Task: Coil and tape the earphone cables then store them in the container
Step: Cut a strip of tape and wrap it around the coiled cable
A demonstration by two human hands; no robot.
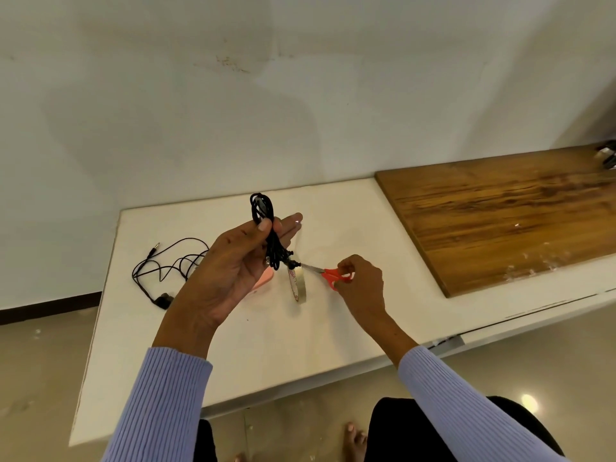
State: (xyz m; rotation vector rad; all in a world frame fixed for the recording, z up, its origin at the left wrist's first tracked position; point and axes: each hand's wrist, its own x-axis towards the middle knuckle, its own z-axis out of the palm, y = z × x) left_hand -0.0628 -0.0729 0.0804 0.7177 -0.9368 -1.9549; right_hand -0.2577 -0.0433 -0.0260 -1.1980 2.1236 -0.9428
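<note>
Pinching coiled earphones (black) in left hand, right hand gripping scissors

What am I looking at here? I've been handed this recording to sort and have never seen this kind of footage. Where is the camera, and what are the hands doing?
There is no machine: a person wears a wide-angle camera on the head, so the one picture looks down over their own arms in lilac sleeves. The left hand holds up a coiled black earphone cable, pinched under the thumb. The right hand grips red-handled scissors, blades pointing at a strip running from the bundle to the tape roll below. On the white table lies a second, uncoiled earphone cable at the left. Something pink shows behind the left hand; I cannot tell what. A wooden board lies to the right.
</note>
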